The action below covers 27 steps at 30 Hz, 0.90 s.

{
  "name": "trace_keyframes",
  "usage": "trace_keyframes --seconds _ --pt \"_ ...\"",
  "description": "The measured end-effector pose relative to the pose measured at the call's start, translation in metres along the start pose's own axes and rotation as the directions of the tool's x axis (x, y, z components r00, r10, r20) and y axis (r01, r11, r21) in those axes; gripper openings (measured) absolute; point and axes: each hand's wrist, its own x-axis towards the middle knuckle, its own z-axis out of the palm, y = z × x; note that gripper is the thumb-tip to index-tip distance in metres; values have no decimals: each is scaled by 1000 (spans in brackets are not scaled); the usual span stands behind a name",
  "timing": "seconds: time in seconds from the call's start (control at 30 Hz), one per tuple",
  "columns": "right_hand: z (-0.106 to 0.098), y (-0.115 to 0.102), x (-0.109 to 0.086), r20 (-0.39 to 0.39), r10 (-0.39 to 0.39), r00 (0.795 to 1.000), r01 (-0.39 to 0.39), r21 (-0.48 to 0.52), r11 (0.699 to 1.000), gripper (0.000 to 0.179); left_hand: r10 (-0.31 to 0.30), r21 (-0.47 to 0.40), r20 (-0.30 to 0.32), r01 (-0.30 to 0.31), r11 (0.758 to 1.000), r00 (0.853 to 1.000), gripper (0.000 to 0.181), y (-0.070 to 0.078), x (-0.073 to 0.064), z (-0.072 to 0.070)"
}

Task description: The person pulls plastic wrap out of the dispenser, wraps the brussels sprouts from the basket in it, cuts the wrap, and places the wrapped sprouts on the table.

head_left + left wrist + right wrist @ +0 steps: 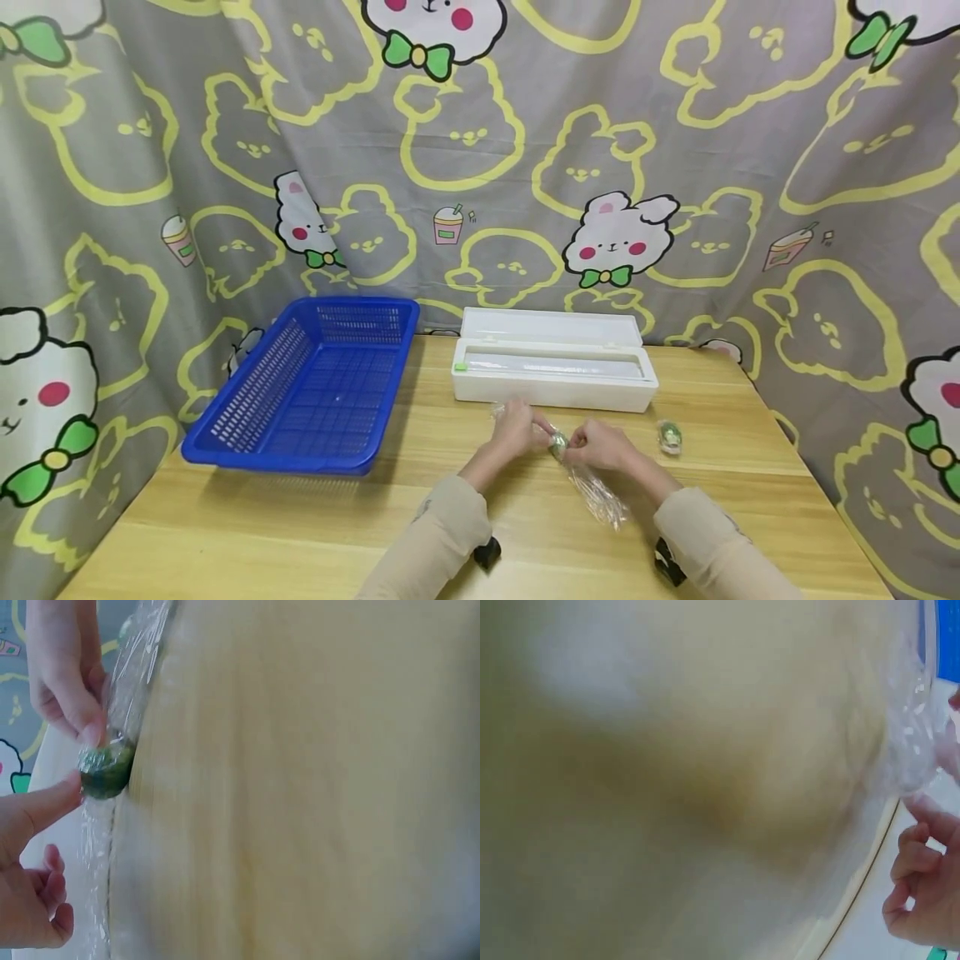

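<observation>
Between both hands is a small round green fruit [107, 771] in crumpled clear plastic wrap [596, 493], whose loose tail trails toward the front of the table. My left hand [516, 429] holds it from the left, fingertips at its side; in the left wrist view the index finger reaches out to it while other fingers are curled. My right hand [602, 446] pinches the wrapped fruit from the right with thumb and fingertips. A second wrapped green piece [670, 437] lies to the right of my right hand. Film also covers part of the right wrist view.
Behind the hands stands a long white wrap box [555, 395], its lid raised and a roll of film inside. A blue plastic basket [375, 454] sits at the left of the wooden table [247, 533]. A patterned curtain [517, 208] hangs behind and along the sides.
</observation>
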Motion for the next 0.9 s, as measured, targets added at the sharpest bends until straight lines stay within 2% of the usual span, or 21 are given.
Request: trace_keyframes --seconds 0.17,0.43,0.53,0.63,0.77,0.9 --pt "8 -9 -16 -16 -8 1000 10 94 996 26 69 -23 82 -68 997 994 12 -4 -5 -3" --pt "26 -25 -40 -44 -52 998 56 94 994 43 162 23 162 -168 986 973 10 -5 -14 -8" --pt "34 -31 -48 -44 -57 997 61 79 995 42 185 50 193 -198 979 964 11 -7 -20 -14" --pt "40 -37 -54 -22 -99 995 100 81 992 43 203 71 229 -224 972 952 12 -9 -27 -20" --pt "43 -40 -58 30 -156 987 151 144 978 41 206 81 266 -235 969 942 12 -13 -36 -27" --pt "42 -35 -64 -25 -204 979 206 117 972 21 217 69 273 -244 967 937 13 -15 -40 -30"
